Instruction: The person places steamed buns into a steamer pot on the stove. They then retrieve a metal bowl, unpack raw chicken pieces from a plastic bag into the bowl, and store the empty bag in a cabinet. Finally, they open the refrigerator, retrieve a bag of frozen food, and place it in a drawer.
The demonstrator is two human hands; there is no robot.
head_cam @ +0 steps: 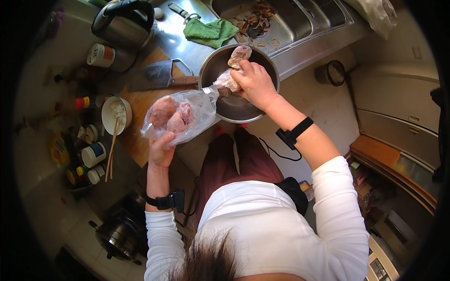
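My left hand [162, 149] grips the lower end of a clear plastic bag [202, 119] from below. Pieces of raw meat [171, 114], pinkish and frosted, lie inside the bag. The bag's mouth points at a stainless steel bowl [239, 111] on the counter's front edge. Over the bowl, my right hand [256, 82] holds a pale, frosted meat piece [226, 80] beside the bag's mouth. Another meat piece [240, 55] shows just beyond my fingers near the bowl's far rim. My fingers partly hide how these pieces meet.
A cleaver [154, 76] lies on the wooden cutting board [135, 147]. Chopsticks [113, 147] lean on a white bowl [127, 117]. Behind stand an electric kettle [123, 26], a green cloth [210, 32] and a sink [295, 26] with peelings.
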